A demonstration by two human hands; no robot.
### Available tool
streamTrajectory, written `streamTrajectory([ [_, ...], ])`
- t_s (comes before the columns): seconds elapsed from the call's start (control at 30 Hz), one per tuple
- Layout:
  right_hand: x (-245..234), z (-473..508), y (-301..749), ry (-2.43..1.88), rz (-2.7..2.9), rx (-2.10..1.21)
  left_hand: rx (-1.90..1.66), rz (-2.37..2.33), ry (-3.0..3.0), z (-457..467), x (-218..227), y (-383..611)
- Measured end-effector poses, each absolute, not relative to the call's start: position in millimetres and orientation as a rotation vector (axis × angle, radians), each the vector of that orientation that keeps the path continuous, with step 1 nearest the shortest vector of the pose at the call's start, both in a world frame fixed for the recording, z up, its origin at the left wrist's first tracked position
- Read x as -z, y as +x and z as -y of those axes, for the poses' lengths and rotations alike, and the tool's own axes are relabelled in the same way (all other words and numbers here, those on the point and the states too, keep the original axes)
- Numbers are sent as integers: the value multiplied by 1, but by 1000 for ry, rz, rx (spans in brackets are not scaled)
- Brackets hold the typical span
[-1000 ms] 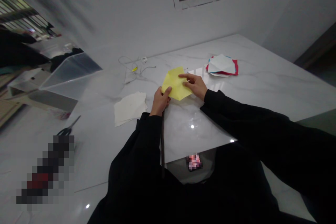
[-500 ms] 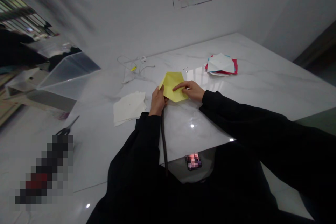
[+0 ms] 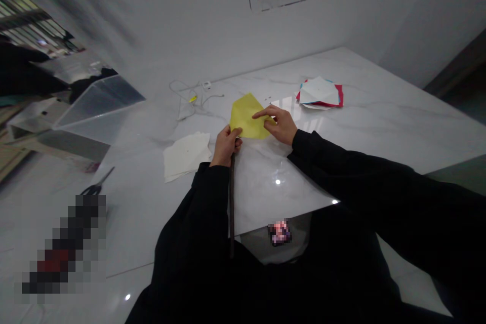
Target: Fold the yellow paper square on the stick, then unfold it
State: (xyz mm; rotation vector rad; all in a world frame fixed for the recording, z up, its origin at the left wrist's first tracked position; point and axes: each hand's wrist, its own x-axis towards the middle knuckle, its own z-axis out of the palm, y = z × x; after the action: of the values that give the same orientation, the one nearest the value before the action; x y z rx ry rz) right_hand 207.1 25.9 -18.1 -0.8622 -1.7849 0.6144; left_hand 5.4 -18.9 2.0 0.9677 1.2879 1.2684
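My left hand [image 3: 225,148] is closed on the lower left edge of a yellow sheet of paper [image 3: 245,116], with the thumb on top. The sheet is cut to an angular outline and held above the table. A thin dark brown stick [image 3: 232,192] runs down from the same hand toward my lap; how it is gripped is hidden. At the sheet's right corner is my right hand [image 3: 283,125], its index finger stretched over the paper and its other fingers bent around the edge. White paper sheets [image 3: 186,156] lie left of my left hand.
A stack of white, red and blue paper pieces [image 3: 321,93] lies at the back right. Thin white cables [image 3: 190,104] are near the wall. Scissors [image 3: 99,183] rest on the left, beside a blurred dark object [image 3: 72,238]. A clear plastic bin [image 3: 102,104] stands at the far left.
The yellow sheet has turned and tilted, now showing a flatter face a little farther up. My left hand moved slightly left, and the stick's lower end swung left with it.
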Motion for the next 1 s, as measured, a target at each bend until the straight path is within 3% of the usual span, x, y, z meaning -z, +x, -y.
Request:
streamTrajectory([
  [0.53, 14, -18, 204, -781, 1814, -630, -1343, -1166, 636, 20, -14, 4],
  [1.0, 29, -49, 211, -994, 1396, -944, -1308, -1348, 974, 23, -8, 5],
])
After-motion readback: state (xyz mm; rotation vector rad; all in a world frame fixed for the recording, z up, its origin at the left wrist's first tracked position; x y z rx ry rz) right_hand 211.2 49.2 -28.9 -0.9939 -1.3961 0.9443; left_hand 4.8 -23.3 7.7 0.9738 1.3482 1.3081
